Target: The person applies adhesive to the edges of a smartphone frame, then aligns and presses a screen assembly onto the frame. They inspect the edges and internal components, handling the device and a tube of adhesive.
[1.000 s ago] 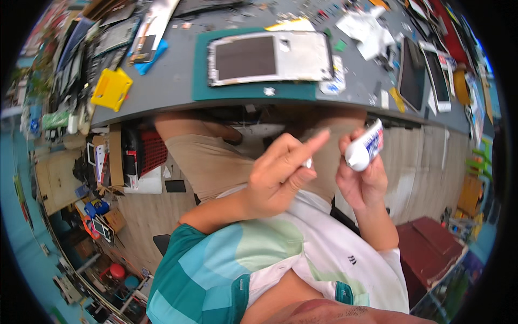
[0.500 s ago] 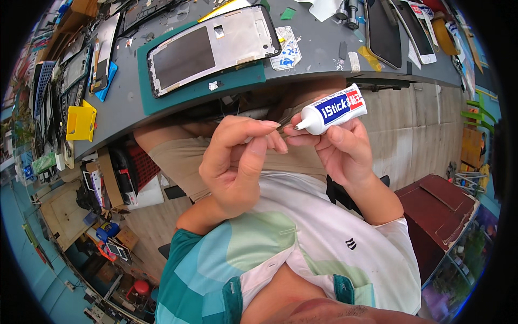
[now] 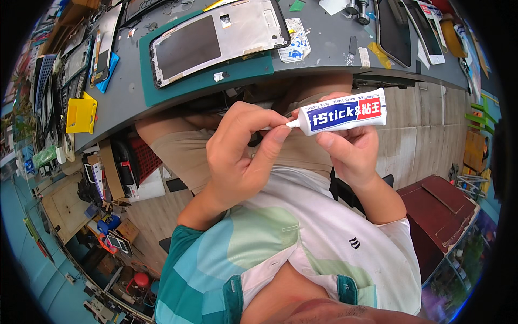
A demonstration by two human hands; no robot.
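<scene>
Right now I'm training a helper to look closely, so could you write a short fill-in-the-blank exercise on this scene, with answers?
1. The right hand holds a white tube printed in blue and ____.
2. The left hand is at the tube's nozzle, which points toward the picture's ____ edge.
3. On the desk, a flat silver-and-dark panel lies partly over a green ____.

Missing words: red; left; mat.

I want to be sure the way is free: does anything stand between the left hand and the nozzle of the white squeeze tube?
Nothing visible does: the left hand has its fingertips right at the nozzle of the white squeeze tube, which the right hand holds.
</scene>
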